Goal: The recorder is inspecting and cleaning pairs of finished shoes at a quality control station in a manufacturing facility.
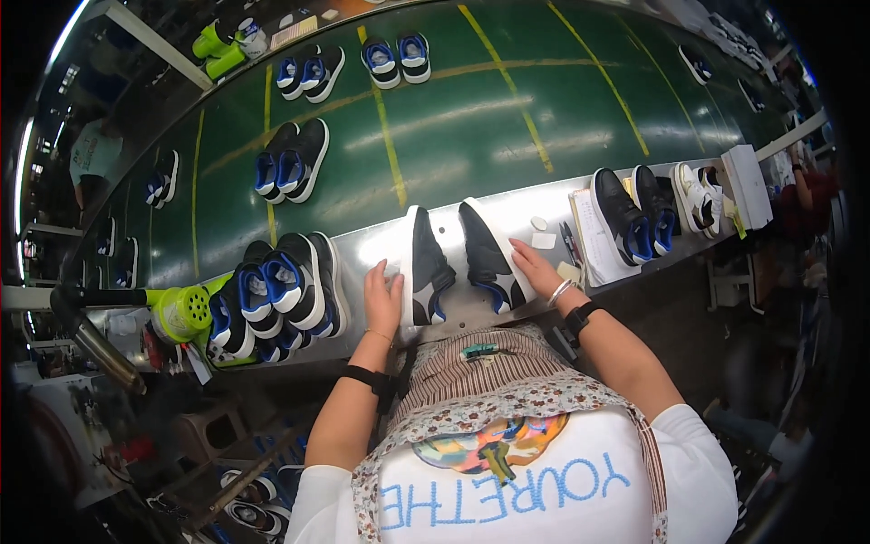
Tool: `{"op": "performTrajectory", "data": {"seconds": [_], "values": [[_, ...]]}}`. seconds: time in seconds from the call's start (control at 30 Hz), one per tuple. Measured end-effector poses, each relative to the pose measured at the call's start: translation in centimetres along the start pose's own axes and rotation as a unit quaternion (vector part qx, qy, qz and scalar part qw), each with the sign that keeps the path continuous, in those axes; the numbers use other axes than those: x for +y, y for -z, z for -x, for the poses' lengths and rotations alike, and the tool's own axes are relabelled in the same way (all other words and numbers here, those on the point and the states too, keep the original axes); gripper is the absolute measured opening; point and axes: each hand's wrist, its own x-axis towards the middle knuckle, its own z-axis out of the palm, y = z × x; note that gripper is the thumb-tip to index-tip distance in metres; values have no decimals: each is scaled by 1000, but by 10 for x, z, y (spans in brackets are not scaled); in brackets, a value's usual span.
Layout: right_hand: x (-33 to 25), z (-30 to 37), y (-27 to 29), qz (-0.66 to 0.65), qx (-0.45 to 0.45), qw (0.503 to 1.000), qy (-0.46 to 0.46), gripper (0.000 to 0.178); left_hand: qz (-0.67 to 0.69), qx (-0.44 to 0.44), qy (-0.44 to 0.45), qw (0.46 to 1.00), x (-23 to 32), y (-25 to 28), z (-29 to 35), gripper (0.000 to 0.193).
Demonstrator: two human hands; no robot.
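Two dark shoes (pixel 430 263) stand on the bench (pixel 381 238) between the left hand (pixel 384 304) and right hand (pixel 541 275); fingers (pixel 523 251) extended, not gripping, contact hard to tell. Piled shoes (pixel 300 283) crowd the left; papers (pixel 593 245) lie at right.

The shoe pair (pixel 428 272) stands between shoe pile (pixel 304 288) and paper (pixel 598 251).

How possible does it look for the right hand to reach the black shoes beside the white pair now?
Probably yes: the right hand seems only to touch a shoe, and mainly low things, such as papers, lie before the black shoes.
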Motion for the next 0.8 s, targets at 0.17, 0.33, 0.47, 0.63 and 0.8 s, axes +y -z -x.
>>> {"op": "performTrajectory", "data": {"seconds": [0.17, 0.33, 0.47, 0.63, 0.8], "values": [[6, -3, -10, 61, -2, 998, 20, 55, 184, -176, 143, 956, -13, -6, -13, 51], [-10, -7, -11, 49, -25, 999, 3, 55, 224, -167, 174, 944, -13, -5, -13, 56], [-51, 8, 4, -22, -22, 999, -28, 54, 415, -177, 251, 857, 30, 28, -15, 55], [-123, 31, 35, -170, -47, 984, 8, 52, 472, -197, 162, 844, 84, 79, -18, 52], [-169, 47, 54, -201, -48, 978, 30, 49, 433, -181, 118, 875, 129, 107, -17, 52]]}}
